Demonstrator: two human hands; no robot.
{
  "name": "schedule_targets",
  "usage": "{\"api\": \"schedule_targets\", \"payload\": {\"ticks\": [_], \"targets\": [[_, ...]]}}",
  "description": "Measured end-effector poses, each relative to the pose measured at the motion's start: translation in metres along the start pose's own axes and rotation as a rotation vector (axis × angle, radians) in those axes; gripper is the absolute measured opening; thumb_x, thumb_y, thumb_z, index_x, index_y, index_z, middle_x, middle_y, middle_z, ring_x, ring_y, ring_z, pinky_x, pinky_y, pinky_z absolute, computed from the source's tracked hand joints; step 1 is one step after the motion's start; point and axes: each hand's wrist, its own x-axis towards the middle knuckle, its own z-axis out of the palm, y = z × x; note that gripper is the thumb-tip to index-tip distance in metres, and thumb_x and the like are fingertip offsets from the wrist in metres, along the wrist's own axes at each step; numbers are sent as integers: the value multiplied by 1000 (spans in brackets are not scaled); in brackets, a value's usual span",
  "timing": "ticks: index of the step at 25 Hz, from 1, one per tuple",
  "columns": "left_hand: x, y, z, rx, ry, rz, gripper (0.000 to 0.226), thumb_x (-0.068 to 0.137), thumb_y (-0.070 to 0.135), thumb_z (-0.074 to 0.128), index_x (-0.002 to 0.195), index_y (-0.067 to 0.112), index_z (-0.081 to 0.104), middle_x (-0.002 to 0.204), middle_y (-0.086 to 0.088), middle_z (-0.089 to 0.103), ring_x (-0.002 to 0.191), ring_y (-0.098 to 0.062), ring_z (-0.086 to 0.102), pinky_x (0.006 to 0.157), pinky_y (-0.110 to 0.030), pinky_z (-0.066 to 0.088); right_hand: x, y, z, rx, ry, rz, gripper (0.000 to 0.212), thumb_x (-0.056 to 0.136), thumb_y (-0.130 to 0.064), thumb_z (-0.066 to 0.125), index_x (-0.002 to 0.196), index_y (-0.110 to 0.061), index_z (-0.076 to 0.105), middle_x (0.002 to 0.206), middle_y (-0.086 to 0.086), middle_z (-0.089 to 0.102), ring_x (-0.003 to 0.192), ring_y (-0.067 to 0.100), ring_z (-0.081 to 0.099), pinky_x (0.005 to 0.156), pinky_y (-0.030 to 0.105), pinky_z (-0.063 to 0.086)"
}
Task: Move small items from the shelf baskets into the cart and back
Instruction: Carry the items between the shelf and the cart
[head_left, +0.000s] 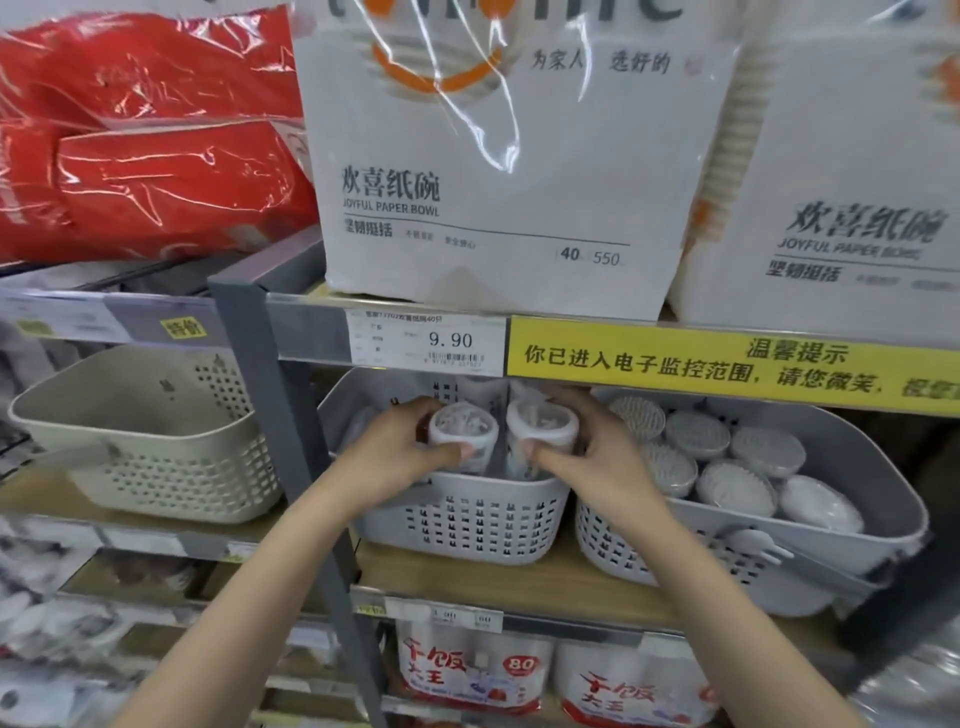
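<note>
A grey perforated basket (467, 525) stands on the middle shelf under the price rail. Over it, my left hand (400, 452) grips a small round white container (462, 426) with a clear top. Right beside it, my right hand (592, 447) grips a second white container (543, 423) of the same kind. Both containers are held at the basket's rim height, close together. What lies deeper in this basket is hidden by my hands.
A second grey basket (857, 499) to the right holds several round lidded tubs (696, 434). A cream basket (145, 483) sits left of a grey shelf post (275, 415). Large paper bowl packs (493, 171) fill the shelf above; wrapped packs (467, 670) sit below.
</note>
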Motion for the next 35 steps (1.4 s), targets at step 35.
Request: {"api": "schedule_targets", "payload": {"ticks": [35], "targets": [[-37,25,15,492,133,661,47,89,36,43,124,8,56,125,-9,59,114,-27,51,88,-42,49,-111,5,-34,-911,282,-93,41,91,-33,45,122,-9,57,125,6,58,115,22,51,100,37,38]]}}
